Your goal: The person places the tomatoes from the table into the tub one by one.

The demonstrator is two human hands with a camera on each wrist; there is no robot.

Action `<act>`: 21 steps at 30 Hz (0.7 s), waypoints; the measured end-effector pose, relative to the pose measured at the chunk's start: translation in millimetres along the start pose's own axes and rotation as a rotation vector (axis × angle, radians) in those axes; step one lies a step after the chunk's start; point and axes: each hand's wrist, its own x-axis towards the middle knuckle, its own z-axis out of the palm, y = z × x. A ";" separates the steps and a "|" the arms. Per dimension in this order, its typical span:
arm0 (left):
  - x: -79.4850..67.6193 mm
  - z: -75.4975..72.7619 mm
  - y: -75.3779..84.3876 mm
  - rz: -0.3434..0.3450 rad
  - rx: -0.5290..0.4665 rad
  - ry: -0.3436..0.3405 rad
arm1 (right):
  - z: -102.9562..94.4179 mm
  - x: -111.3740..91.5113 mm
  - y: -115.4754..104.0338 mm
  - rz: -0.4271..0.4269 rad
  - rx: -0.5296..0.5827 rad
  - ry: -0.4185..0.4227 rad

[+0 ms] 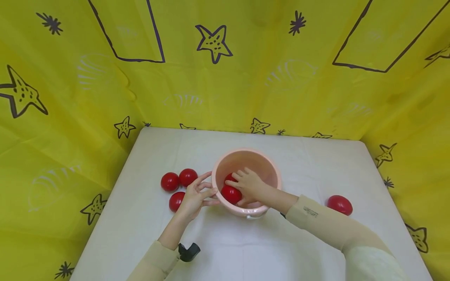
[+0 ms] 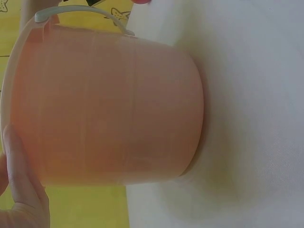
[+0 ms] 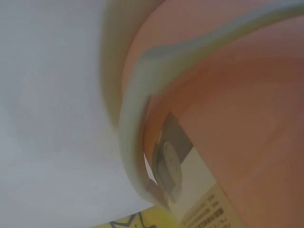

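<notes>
A pink bucket (image 1: 246,156) with a pale handle (image 2: 85,8) stands on the white table. My left hand (image 1: 194,198) is at its left side, fingers spread, their tips touching the outside just at the rim. Down inside the bucket, my right hand (image 1: 250,186) has its fingers over the top of a red ball (image 1: 231,194) and its thumb at the lower side. Another red ball (image 1: 230,177) shows partly behind those fingers. In the right wrist view the bucket wall and handle fill much of the picture, and the hand itself is out of sight.
Left of the bucket lie three red balls (image 1: 170,182), one partly behind my left hand. A further red ball (image 1: 339,205) lies at the right, beside my right sleeve. Yellow curtains (image 1: 239,89) with dark starfish drawings surround the white table (image 1: 147,238).
</notes>
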 end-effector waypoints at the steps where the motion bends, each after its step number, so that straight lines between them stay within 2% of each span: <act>1: 0.0 0.1 -0.1 -0.001 0.000 0.000 | 1.0 1.0 -0.1 -0.004 -0.009 -0.015; 8: 0.5 0.7 -0.2 -0.010 -0.010 0.005 | 1.3 4.7 -1.4 -0.021 -0.032 -0.051; 17: 0.7 0.8 -0.3 -0.015 -0.002 0.015 | -1.5 6.6 -3.4 -0.038 -0.145 -0.105; 21: 0.8 0.8 -0.6 -0.015 -0.008 0.013 | -2.1 6.4 -4.0 -0.037 -0.160 -0.128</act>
